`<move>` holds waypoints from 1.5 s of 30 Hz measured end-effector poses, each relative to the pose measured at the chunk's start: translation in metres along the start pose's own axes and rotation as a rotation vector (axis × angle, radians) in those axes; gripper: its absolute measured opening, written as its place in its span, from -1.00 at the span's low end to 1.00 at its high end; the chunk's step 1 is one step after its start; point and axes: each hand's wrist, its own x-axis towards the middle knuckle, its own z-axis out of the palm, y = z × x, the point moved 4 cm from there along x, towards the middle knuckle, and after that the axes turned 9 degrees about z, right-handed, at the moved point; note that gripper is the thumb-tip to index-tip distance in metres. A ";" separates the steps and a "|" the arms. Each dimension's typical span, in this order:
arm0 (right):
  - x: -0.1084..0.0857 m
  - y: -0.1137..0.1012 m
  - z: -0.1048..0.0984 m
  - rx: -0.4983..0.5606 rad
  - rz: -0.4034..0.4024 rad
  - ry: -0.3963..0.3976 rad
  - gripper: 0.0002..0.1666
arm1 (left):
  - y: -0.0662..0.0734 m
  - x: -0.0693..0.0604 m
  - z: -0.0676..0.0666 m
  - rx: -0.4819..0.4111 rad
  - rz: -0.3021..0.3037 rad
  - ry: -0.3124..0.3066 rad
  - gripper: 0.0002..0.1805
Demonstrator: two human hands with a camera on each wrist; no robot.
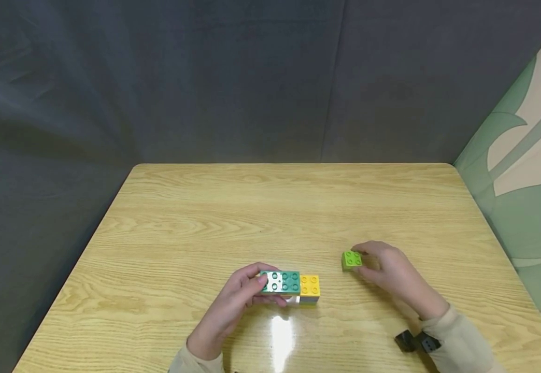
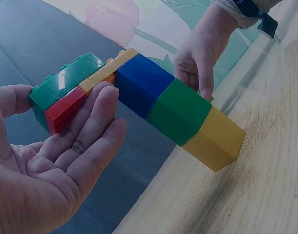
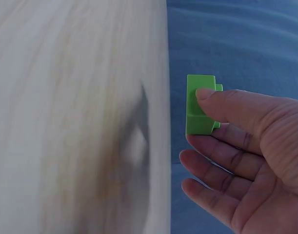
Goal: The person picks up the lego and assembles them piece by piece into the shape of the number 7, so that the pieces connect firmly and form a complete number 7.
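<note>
My left hand grips a joined build of toy building bricks, its thumb on the studded top of a dark green brick. Beside that top sits a yellow brick. From the left wrist view, a red brick lies under the green one, and a column of a blue brick, a green brick and a yellow brick runs down toward the table. Whether the column touches the table I cannot tell. Between thumb and fingers, my right hand pinches a small lime-green brick, studs up.
The wooden table spreads beneath both hands. A dark cloth hangs behind and to the left of it, and a leaf-patterned surface stands along the right side. A black device is worn at the right wrist.
</note>
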 end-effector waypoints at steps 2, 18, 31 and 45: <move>-0.001 -0.005 -0.003 0.003 -0.015 0.013 -0.55 | 0.000 0.000 0.000 -0.002 -0.001 -0.001 -0.62; -0.011 -0.033 -0.014 0.026 -0.083 0.043 -0.54 | 0.000 0.000 -0.001 0.004 -0.014 0.009 -0.63; -0.016 -0.060 -0.023 0.023 -0.215 0.128 -0.52 | 0.001 0.000 0.000 0.001 -0.027 0.018 -0.66; -0.023 -0.076 -0.029 0.011 -0.277 0.136 -0.53 | 0.001 0.001 -0.001 0.008 -0.032 0.021 -0.64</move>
